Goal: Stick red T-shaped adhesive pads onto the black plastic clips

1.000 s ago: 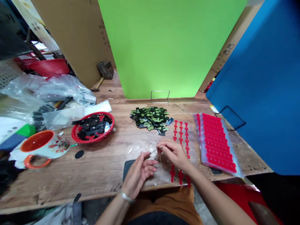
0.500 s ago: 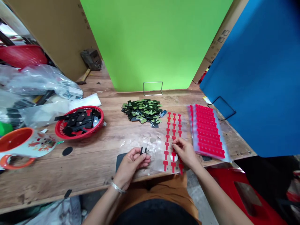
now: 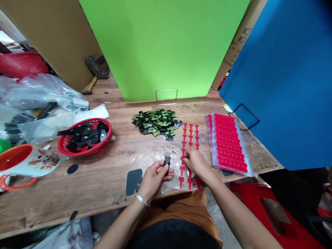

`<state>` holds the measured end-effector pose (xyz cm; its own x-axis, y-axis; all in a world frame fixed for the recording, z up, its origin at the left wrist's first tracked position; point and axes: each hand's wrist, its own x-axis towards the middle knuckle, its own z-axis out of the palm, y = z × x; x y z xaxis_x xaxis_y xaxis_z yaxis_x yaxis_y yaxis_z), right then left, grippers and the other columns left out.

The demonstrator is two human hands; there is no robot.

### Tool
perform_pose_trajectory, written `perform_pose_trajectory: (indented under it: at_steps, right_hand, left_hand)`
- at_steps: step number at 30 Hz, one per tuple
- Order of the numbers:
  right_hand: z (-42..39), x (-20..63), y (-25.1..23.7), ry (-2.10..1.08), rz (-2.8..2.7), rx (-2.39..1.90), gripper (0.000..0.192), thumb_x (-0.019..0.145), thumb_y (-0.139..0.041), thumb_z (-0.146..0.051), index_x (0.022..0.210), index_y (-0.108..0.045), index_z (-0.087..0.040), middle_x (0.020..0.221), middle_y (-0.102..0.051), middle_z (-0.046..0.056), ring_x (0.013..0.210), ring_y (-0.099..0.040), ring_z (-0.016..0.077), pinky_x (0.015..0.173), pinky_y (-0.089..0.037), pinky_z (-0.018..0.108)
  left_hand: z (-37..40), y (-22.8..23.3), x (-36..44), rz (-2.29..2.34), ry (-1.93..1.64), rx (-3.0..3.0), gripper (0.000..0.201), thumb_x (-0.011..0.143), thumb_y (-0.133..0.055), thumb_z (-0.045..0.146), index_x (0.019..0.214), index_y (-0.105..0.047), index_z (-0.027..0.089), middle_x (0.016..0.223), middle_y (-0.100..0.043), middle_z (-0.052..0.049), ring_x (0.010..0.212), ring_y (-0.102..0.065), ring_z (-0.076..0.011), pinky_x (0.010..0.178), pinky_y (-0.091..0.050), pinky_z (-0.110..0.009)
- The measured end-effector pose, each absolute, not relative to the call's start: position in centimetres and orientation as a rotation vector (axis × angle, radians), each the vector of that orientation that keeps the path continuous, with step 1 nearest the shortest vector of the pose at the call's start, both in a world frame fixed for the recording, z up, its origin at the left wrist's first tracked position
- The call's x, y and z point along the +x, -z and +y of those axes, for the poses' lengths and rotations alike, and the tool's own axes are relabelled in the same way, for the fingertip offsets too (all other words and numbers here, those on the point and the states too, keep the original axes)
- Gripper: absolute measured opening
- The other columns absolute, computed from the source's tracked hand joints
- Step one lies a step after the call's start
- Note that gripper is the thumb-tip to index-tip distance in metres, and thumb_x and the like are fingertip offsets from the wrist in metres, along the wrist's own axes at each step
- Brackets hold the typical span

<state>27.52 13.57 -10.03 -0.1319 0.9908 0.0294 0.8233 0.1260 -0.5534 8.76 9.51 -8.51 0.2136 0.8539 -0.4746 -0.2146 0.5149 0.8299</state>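
Note:
My left hand (image 3: pixel 158 174) pinches a small flat black piece (image 3: pixel 167 162) between thumb and fingers, above the table's front edge. To its right lies a clear sheet with rows of red T-shaped stickers (image 3: pixel 190 182). My right hand (image 3: pixel 195 162) reaches over this sheet with thumb and forefinger closed at a red T-shaped sticker in the left column; the fingertips partly cover it. Beyond my hands sits a loose pile of flat black and green notched pieces (image 3: pixel 157 121). A white round spot (image 3: pixel 191 174) shows under the sheet.
A stack of sheets with red pieces (image 3: pixel 229 145) lies at right. On the left are a red basket (image 3: pixel 107 140) of black pieces, a mug (image 3: pixel 38 162) and plastic bags (image 3: pixel 44 91). Green (image 3: pixel 166 48) and blue (image 3: pixel 280 86) panels stand behind. A dark pad (image 3: pixel 133 181) lies beside my left hand.
My left hand has moved right, closer to the sheet, and the black piece now shows more fully. My right hand has shifted left from the middle column to the left column of stickers.

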Motion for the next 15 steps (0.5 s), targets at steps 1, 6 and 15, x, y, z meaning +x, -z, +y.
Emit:
perform_pose_trajectory:
  at_steps: [1, 6, 15]
  right_hand:
    - [13.6, 27.5, 10.0, -0.580, -2.025, -1.755, 0.011, 0.067, -0.055, -0.009, 0.063, -0.053, -0.019, 0.067, -0.054, 0.002, 0.062, -0.049, 0.0149, 0.058, -0.035, 0.025]
    - [12.7, 27.1, 10.1, -0.467, -1.977, -1.744, 0.008, 0.071, -0.057, -0.013, 0.075, -0.059, -0.018, 0.078, -0.056, 0.005, 0.070, -0.051, 0.0167, 0.064, -0.038, 0.026]
    - [12.3, 26.8, 10.6, -0.524, -1.889, -1.750, 0.010, 0.069, -0.053, -0.009, 0.069, -0.056, -0.019, 0.077, -0.055, 0.004, 0.078, -0.050, 0.0175, 0.072, -0.038, 0.028]
  left_hand:
    - [9.8, 8.6, 9.1, 1.110, -0.840, 0.712, 0.029, 0.069, -0.067, 0.034, 0.082, -0.053, 0.012, 0.075, -0.068, -0.009, 0.067, -0.065, -0.0154, 0.071, -0.052, -0.029]
    - [11.3, 9.1, 10.8, 1.100, -0.890, 0.766, 0.022, 0.073, -0.063, 0.028, 0.082, -0.052, 0.012, 0.076, -0.067, -0.007, 0.065, -0.064, -0.0130, 0.068, -0.053, -0.027]
    - [13.0, 10.7, 12.2, 1.140, -0.911, 0.779, 0.015, 0.074, -0.062, 0.022, 0.079, -0.053, 0.012, 0.073, -0.068, -0.006, 0.057, -0.064, -0.0105, 0.060, -0.054, -0.023]
